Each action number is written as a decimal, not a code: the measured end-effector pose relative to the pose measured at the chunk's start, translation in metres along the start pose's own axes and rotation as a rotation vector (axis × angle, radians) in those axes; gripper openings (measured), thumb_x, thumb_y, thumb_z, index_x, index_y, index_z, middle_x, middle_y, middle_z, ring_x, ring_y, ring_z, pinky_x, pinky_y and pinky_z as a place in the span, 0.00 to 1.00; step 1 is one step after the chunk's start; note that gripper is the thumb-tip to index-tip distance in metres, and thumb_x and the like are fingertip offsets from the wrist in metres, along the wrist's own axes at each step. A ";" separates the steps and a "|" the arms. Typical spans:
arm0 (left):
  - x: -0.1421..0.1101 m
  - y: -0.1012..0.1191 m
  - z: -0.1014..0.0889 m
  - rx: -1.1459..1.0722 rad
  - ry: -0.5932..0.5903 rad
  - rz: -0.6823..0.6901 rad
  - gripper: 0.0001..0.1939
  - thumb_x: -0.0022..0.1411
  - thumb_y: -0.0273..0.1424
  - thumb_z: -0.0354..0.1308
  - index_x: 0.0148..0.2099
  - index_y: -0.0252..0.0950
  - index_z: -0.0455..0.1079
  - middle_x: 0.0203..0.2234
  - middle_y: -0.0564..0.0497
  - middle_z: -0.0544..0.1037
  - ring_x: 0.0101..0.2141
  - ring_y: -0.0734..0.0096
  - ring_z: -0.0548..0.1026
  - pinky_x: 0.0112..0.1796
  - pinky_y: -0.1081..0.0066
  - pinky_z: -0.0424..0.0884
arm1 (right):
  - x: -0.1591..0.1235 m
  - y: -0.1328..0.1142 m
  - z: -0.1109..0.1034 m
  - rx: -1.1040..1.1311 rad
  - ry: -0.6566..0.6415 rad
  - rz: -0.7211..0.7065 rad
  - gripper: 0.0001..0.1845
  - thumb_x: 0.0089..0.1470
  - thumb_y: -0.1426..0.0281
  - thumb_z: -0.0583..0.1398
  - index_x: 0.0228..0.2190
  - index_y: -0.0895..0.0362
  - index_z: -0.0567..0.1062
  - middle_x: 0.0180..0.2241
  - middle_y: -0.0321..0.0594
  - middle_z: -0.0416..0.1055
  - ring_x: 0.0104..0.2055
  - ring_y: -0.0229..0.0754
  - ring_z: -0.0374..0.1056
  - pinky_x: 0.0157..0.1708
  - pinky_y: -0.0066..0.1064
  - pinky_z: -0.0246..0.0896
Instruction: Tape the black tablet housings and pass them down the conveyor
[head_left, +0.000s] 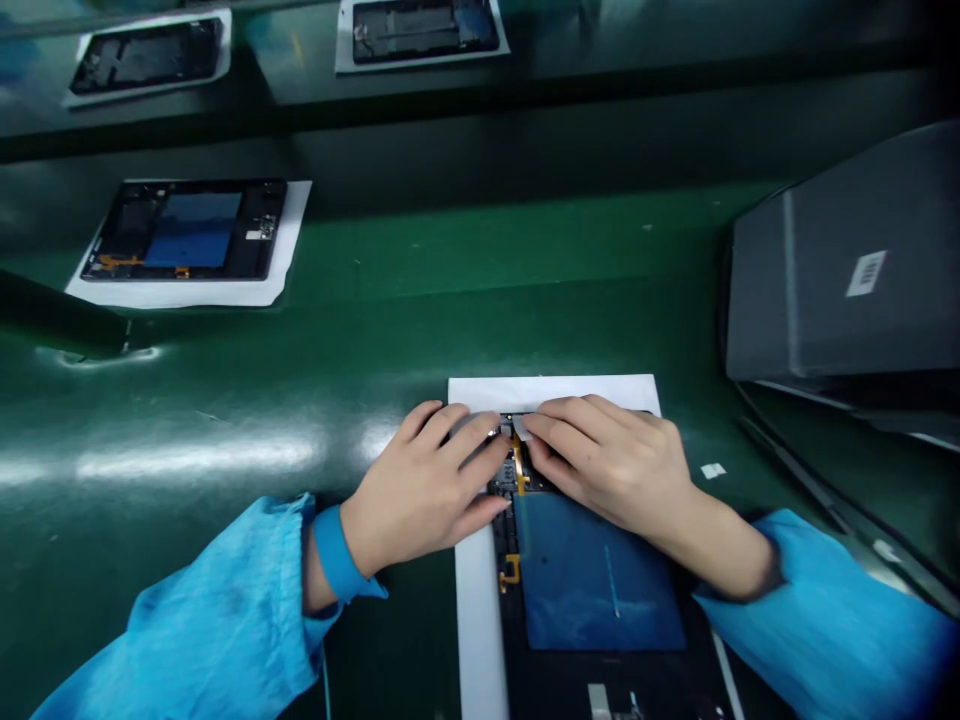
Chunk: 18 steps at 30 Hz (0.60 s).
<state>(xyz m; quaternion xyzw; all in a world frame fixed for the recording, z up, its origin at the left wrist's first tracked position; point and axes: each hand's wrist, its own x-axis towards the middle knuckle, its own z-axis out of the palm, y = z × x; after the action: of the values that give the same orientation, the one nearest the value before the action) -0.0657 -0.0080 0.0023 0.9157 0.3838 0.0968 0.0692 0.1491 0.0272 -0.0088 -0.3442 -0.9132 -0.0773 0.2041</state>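
An opened tablet (517, 620) lies in front of me, its dark inside facing up, with a large blue battery (600, 570) and orange flex cables along the left. My left hand (427, 485) rests at its upper left corner, fingers spread and their tips on the circuit board (505, 474) there. Close beside them, my right hand (611, 450) pinches a small grey strip (521, 428) between thumb and forefinger at the tablet's top edge. The strip's far end is near the left fingertips; whether it sticks to the board cannot be made out. A blue band circles my left wrist.
White sheeting (555, 390) lies under the tablet. Another opened tablet (191, 232) sits at the upper left of the green bench (390, 340). Two more devices, one a dark unit (424, 28), lie along the back. A grey box (825, 270) stands right, near a paper scrap (713, 470).
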 end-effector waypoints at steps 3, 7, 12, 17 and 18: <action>0.001 -0.001 0.000 -0.004 -0.006 -0.005 0.21 0.65 0.41 0.50 0.55 0.34 0.66 0.53 0.44 0.70 0.51 0.53 0.65 0.53 0.53 0.61 | 0.001 -0.002 -0.001 -0.025 -0.022 -0.003 0.06 0.57 0.72 0.58 0.34 0.57 0.76 0.31 0.35 0.74 0.30 0.36 0.65 0.26 0.30 0.51; 0.000 -0.001 -0.002 -0.009 -0.002 -0.003 0.22 0.65 0.42 0.51 0.55 0.33 0.66 0.53 0.43 0.71 0.51 0.52 0.66 0.53 0.53 0.62 | 0.004 -0.003 -0.005 -0.025 -0.063 -0.025 0.07 0.57 0.73 0.57 0.34 0.57 0.76 0.30 0.36 0.72 0.30 0.38 0.64 0.26 0.31 0.53; -0.002 -0.002 -0.009 0.017 0.022 -0.021 0.21 0.66 0.43 0.49 0.54 0.34 0.67 0.50 0.44 0.73 0.51 0.57 0.68 0.51 0.58 0.65 | 0.003 -0.010 -0.009 -0.004 -0.143 -0.059 0.08 0.55 0.75 0.56 0.32 0.58 0.76 0.30 0.40 0.70 0.31 0.41 0.64 0.24 0.32 0.55; -0.004 -0.063 -0.029 0.242 0.100 -0.350 0.18 0.66 0.40 0.50 0.53 0.36 0.67 0.50 0.43 0.72 0.52 0.59 0.68 0.52 0.60 0.66 | -0.016 -0.013 -0.005 0.081 -0.027 -0.132 0.18 0.51 0.80 0.51 0.39 0.63 0.77 0.38 0.47 0.73 0.37 0.48 0.66 0.31 0.38 0.62; -0.006 -0.082 -0.036 0.303 0.116 -0.500 0.19 0.65 0.40 0.52 0.53 0.36 0.66 0.53 0.42 0.70 0.55 0.58 0.66 0.54 0.59 0.64 | -0.022 -0.012 -0.004 0.124 0.005 -0.138 0.20 0.51 0.80 0.50 0.41 0.62 0.76 0.40 0.46 0.73 0.39 0.49 0.66 0.34 0.39 0.63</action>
<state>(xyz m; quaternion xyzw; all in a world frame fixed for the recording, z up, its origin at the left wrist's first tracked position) -0.1349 0.0471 0.0201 0.7857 0.6108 0.0706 -0.0686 0.1574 0.0039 -0.0145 -0.2668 -0.9373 -0.0357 0.2214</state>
